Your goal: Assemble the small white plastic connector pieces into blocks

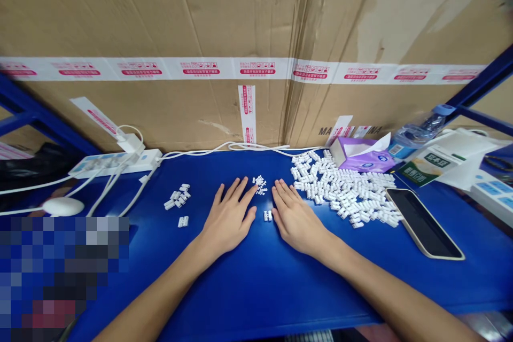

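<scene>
Bare forearms [160, 295] are extended over a glossy blue desk [256, 288], the left grip [227, 216] spread wide, the right grip [300, 219] laid open and flat, tiny white plastic-looking pieces [260, 181] heaped between.

There are two hands [227, 219], one phone [425, 224], one bottle [414, 134], one tissue pack [363, 161], and white pieces [348, 184] too many to count exactly.
</scene>
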Demonstrator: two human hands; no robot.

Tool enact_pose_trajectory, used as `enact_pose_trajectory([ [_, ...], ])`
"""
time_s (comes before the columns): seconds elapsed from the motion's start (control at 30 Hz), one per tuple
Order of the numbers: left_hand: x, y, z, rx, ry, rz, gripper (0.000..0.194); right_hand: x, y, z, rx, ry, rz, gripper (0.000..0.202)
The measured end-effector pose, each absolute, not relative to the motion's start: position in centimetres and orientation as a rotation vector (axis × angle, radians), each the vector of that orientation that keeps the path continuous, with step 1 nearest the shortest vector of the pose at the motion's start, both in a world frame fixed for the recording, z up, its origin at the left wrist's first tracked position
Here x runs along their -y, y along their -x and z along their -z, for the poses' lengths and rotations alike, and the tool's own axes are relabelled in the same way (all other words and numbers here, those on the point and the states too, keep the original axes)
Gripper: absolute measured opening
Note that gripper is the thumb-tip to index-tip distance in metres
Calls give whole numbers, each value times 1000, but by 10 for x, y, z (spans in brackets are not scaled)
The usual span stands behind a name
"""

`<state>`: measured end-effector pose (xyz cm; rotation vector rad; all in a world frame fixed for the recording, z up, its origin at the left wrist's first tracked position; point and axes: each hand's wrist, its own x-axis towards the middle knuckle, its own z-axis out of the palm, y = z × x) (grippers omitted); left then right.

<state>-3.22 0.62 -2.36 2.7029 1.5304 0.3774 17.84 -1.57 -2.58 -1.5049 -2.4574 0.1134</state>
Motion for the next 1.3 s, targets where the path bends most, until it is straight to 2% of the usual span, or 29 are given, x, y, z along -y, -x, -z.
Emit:
enact_pose_trajectory([
  [0.37, -6, 31, 16, -1491, -2672, -671, 33, 16, -179, 23, 2489, 1514, -97, 56],
  [0.73, -18, 25, 17, -1396, -2600, -718, 16, 15, -179, 24, 2452, 1481, -100, 54],
  [0.97, -15, 29, 14, -1404, -2625, -610, 19, 15, -179, 24, 2442, 1477, -120, 53],
  [1.3, -11, 35, 15, -1309, -2695, -582, 21, 13, -194, 12, 2344, 1257, -369, 41],
])
